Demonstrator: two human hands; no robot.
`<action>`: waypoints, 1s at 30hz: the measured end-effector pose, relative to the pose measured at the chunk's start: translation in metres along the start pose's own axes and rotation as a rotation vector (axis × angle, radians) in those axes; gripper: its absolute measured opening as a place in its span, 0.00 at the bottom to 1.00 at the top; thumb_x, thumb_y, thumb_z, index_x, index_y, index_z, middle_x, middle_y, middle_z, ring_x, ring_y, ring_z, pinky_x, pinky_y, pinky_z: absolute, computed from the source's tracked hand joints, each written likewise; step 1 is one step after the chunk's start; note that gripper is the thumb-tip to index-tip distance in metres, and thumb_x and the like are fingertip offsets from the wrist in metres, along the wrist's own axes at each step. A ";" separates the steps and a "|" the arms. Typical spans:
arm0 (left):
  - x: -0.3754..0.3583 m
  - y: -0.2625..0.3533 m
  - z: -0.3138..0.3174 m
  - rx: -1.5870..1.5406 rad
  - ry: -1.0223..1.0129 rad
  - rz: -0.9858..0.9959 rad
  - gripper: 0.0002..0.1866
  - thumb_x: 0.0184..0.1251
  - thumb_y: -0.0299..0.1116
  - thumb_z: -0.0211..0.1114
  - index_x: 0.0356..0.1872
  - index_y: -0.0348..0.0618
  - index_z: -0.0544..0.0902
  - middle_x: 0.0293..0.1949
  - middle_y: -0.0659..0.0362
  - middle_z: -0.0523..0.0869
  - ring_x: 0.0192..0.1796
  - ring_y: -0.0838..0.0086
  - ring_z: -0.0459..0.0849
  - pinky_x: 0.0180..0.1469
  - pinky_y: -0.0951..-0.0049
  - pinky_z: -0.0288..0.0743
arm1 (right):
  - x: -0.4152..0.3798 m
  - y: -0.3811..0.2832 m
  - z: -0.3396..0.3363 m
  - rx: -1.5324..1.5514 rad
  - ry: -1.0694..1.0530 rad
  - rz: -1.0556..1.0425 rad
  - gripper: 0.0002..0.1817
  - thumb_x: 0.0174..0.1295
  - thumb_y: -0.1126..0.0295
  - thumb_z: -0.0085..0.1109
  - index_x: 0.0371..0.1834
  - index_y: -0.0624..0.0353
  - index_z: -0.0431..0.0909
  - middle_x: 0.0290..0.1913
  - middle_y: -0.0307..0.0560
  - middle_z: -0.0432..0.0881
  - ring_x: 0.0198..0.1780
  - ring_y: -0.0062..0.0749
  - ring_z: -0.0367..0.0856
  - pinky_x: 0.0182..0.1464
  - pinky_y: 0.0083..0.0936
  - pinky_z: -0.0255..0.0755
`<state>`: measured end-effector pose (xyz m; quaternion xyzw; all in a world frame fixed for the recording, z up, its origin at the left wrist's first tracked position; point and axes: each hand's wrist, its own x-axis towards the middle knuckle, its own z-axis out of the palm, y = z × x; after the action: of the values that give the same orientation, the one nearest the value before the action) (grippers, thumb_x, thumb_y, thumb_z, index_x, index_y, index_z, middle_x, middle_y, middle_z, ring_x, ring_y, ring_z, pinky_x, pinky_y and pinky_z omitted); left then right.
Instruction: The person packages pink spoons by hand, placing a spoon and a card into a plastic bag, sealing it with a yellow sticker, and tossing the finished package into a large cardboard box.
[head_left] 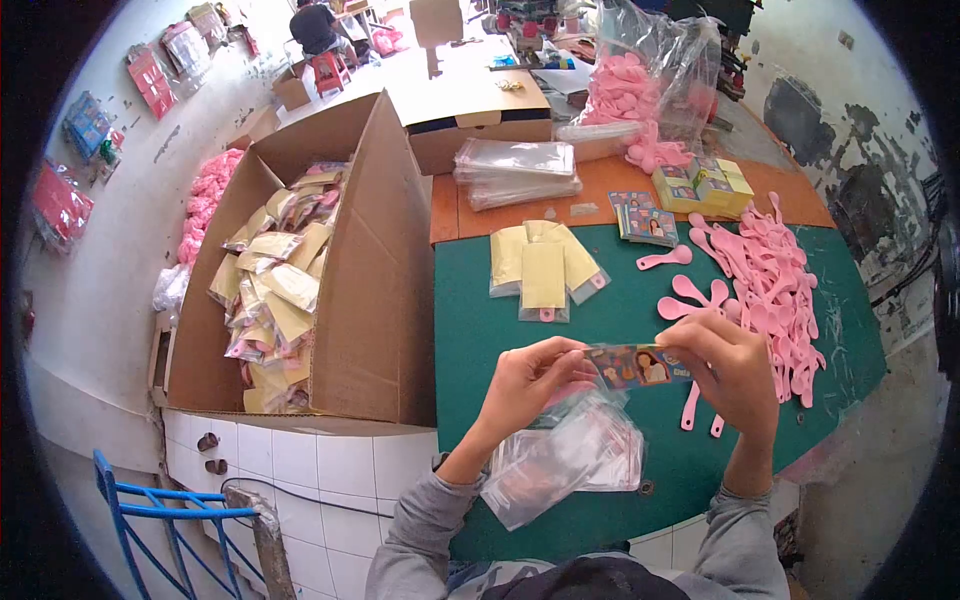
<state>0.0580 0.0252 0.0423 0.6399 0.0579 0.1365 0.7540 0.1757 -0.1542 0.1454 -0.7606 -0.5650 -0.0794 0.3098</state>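
Observation:
My left hand [528, 388] pinches a clear plastic bag [603, 385] at its edge, and something pink shows beside its fingers. Between both hands stretches a printed card [638, 367] with a picture of a person on it; my right hand [728, 368] grips its right end. The card's left end overlaps the bag in this view. Below the hands lies a loose pile of clear bags [610, 458]. Pink spoons [770, 300] are heaped just beyond my right hand, and several lie separately around it. Filled packs [543, 277] with yellow backing rest ahead on the green tabletop [465, 330].
At left, a large cardboard box [385, 330] holds many filled packs. Along the back are stacked clear bags [515, 170], printed cards [645, 220], yellow card bundles [703, 188] and a big bag of pink spoons [640, 90]. A blue metal frame [180, 510] stands lower left. A person [315, 28] sits far back.

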 end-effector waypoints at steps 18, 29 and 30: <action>-0.016 0.008 0.006 0.836 0.040 0.044 0.27 0.61 0.40 0.64 0.60 0.42 0.70 0.22 0.54 0.85 0.26 0.77 0.85 0.29 0.76 0.76 | 0.001 0.031 0.059 0.585 -0.478 0.265 0.06 0.47 0.75 0.66 0.24 0.66 0.78 0.22 0.43 0.79 0.23 0.24 0.77 0.28 0.22 0.69; -0.044 -0.017 -0.035 0.123 0.027 -0.162 0.27 0.60 0.23 0.64 0.61 0.39 0.67 0.35 0.56 0.85 0.36 0.79 0.82 0.40 0.78 0.78 | -0.047 0.050 0.066 0.908 -0.400 0.723 0.07 0.49 0.75 0.67 0.27 0.64 0.78 0.27 0.36 0.80 0.29 0.12 0.72 0.26 0.12 0.64; -0.044 -0.015 -0.034 0.127 0.014 -0.160 0.27 0.60 0.23 0.64 0.61 0.38 0.67 0.36 0.55 0.85 0.37 0.78 0.82 0.41 0.77 0.78 | -0.049 0.051 0.068 0.923 -0.356 0.701 0.07 0.49 0.75 0.67 0.27 0.64 0.79 0.27 0.35 0.80 0.29 0.12 0.73 0.27 0.12 0.64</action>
<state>0.0089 0.0428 0.0183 0.6787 0.1226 0.0766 0.7200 0.1897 -0.1639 0.0487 -0.6902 -0.2999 0.4092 0.5160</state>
